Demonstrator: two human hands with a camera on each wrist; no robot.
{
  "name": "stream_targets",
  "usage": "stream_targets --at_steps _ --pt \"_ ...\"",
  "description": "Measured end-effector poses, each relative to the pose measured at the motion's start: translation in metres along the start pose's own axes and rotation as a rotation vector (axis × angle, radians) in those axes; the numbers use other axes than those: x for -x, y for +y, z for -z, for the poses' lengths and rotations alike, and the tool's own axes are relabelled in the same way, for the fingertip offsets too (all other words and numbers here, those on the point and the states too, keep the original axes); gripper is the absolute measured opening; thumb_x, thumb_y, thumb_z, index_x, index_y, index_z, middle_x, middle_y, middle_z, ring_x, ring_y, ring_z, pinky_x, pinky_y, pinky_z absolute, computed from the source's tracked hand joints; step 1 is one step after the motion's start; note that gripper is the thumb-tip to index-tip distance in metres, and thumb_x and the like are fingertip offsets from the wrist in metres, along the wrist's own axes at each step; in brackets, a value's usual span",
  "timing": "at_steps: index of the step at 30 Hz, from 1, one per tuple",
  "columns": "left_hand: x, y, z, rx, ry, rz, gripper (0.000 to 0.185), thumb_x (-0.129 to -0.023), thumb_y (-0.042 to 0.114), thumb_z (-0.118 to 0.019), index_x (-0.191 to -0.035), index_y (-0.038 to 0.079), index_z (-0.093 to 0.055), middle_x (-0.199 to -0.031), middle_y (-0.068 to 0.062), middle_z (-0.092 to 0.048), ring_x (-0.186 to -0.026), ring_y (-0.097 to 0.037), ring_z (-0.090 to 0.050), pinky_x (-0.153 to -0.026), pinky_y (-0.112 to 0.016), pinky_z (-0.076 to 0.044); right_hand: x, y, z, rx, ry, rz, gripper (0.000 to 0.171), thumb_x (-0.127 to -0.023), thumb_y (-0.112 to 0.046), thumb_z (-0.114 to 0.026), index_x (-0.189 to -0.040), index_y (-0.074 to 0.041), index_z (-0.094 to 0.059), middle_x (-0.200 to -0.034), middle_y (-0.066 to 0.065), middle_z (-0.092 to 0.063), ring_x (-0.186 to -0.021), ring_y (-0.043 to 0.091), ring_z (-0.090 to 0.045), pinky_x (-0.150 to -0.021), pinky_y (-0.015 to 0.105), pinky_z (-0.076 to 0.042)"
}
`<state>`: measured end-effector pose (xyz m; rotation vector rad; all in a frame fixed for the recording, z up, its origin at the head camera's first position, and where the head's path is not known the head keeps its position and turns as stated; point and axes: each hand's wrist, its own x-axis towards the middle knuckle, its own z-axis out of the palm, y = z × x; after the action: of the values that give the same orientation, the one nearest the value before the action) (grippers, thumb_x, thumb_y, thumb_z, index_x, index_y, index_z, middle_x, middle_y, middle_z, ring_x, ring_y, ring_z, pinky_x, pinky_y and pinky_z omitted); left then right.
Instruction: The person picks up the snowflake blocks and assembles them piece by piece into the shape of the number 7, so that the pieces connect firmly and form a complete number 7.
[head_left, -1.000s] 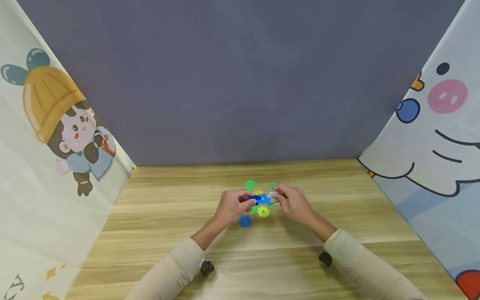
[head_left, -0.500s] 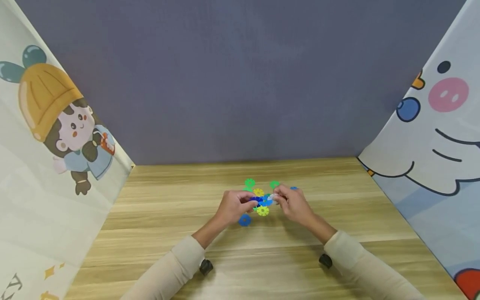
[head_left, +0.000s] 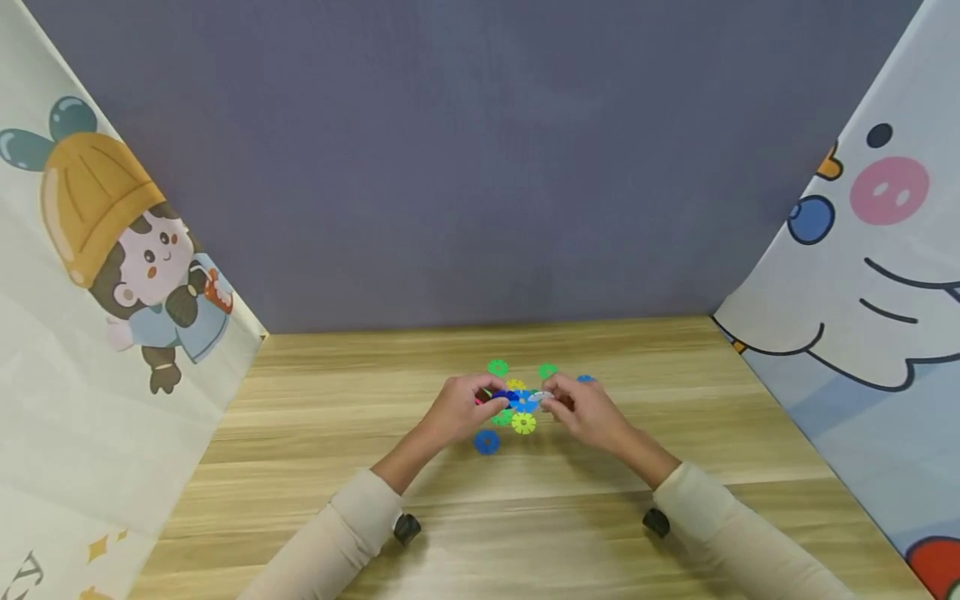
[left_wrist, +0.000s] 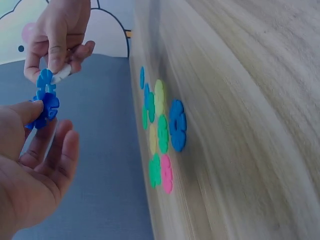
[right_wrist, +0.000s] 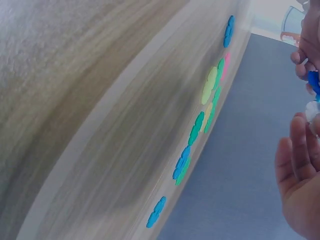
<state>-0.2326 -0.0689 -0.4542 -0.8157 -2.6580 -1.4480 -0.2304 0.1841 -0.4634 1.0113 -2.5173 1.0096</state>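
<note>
Both hands meet above the middle of the wooden table. My left hand pinches a dark blue snowflake disc between thumb and fingers. My right hand pinches a white disc with a lighter blue disc attached to it. The two blue discs touch edge to edge between the hands. In the right wrist view the white disc sits at my right fingertips, with the blue piece just beyond.
Loose discs lie flat on the table under and around the hands: green, green, blue, yellow, blue, pink. A grey backdrop stands behind, and cartoon-printed cloth walls stand left and right.
Both hands stay together over the discs and keep their pieces, with only small shifts. The blue discs have come a little closer.
</note>
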Motion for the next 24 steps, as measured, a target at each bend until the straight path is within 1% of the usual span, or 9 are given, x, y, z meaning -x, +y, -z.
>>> stream_targets --at_steps 5,8,11,14,19,24 --pt "-0.001 0.005 -0.002 -0.022 -0.034 0.019 0.016 -0.098 0.024 -0.069 -0.11 0.015 -0.073 -0.109 -0.002 -0.072 -0.089 -0.012 -0.065 -0.076 -0.024 -0.056 -0.001 0.0 -0.001 0.002 0.013 0.002 0.011 -0.094 -0.006 -0.072 -0.099 -0.012 -0.064 -0.071 -0.007 -0.066 -0.056 -0.007 -0.049 -0.048 0.018 -0.045" --pt "-0.002 0.006 -0.005 -0.041 -0.045 0.018 0.017 -0.098 0.029 -0.069 -0.11 0.018 -0.073 -0.112 -0.001 -0.07 -0.095 -0.013 -0.064 -0.079 -0.027 -0.056 -0.002 -0.002 -0.002 0.004 0.013 0.007 0.012 -0.092 -0.006 -0.074 -0.098 -0.011 -0.065 -0.071 -0.005 -0.067 -0.058 -0.006 -0.051 -0.051 0.018 -0.047" --pt "-0.003 0.007 -0.008 -0.049 -0.055 0.019 0.018 -0.098 0.032 -0.069 -0.112 0.02 -0.073 -0.114 0.0 -0.07 -0.101 -0.014 -0.065 -0.083 -0.03 -0.057 -0.003 -0.004 -0.005 -0.002 -0.001 0.01 0.011 -0.093 -0.006 -0.073 -0.099 -0.009 -0.065 -0.072 0.0 -0.069 -0.061 -0.005 -0.055 -0.054 0.019 -0.05" --pt "-0.005 0.007 -0.01 -0.053 -0.059 0.027 0.02 -0.098 0.035 -0.069 -0.112 0.021 -0.073 -0.114 0.001 -0.07 -0.104 -0.014 -0.065 -0.086 -0.031 -0.057 -0.004 -0.005 -0.007 -0.004 -0.019 -0.005 0.011 -0.093 -0.007 -0.073 -0.1 -0.009 -0.065 -0.074 0.001 -0.07 -0.063 -0.003 -0.059 -0.058 0.018 -0.052" --pt "-0.009 0.007 -0.014 -0.04 -0.065 0.04 0.02 -0.097 0.04 -0.07 -0.105 0.022 -0.075 -0.106 0.005 -0.071 -0.096 -0.011 -0.064 -0.081 -0.028 -0.055 -0.006 -0.007 -0.01 -0.017 -0.048 -0.047 0.009 -0.094 -0.01 -0.073 -0.099 -0.01 -0.065 -0.077 -0.003 -0.07 -0.066 -0.002 -0.06 -0.06 0.019 -0.053" --pt "-0.011 0.007 -0.017 -0.03 -0.055 0.031 0.019 -0.095 0.041 -0.071 -0.099 0.023 -0.076 -0.1 0.007 -0.073 -0.092 -0.01 -0.065 -0.078 -0.025 -0.055 -0.007 -0.01 -0.012 -0.026 -0.065 -0.095 0.01 -0.095 -0.014 -0.073 -0.097 -0.01 -0.065 -0.079 -0.004 -0.069 -0.067 -0.003 -0.057 -0.06 0.019 -0.052"
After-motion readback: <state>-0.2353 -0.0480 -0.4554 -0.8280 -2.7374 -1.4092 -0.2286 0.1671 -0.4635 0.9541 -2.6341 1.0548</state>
